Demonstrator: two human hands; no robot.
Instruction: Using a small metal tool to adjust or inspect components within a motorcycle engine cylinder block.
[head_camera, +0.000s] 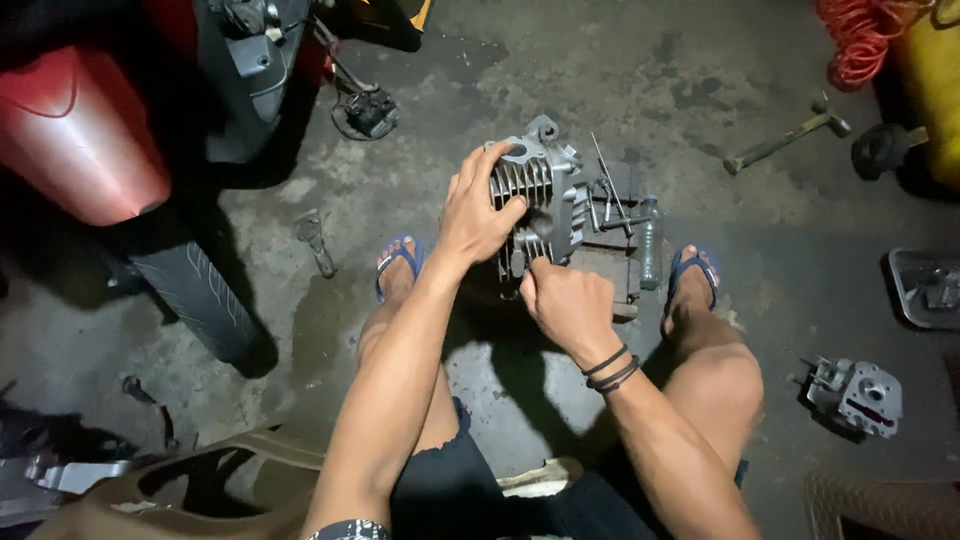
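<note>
**wrenchdad:** Cylinder head (545, 195), finned cast metal, sits on a block on the floor between the sandalled feet. Looks heavy, rigid, probably greasy, with sharp-ish fin edges.

**two_stroke_tom:** Yeah, so take it by the solid body, not the thin studs (612, 190) sticking out past the grip. Left hand (478, 215) is draped over the near top, fingers curled onto the fins, clamped on it, wrist bent down. Right hand (570, 305) is just under that, a tight fist pinching something at the lower edge; can't tell what.
</note>
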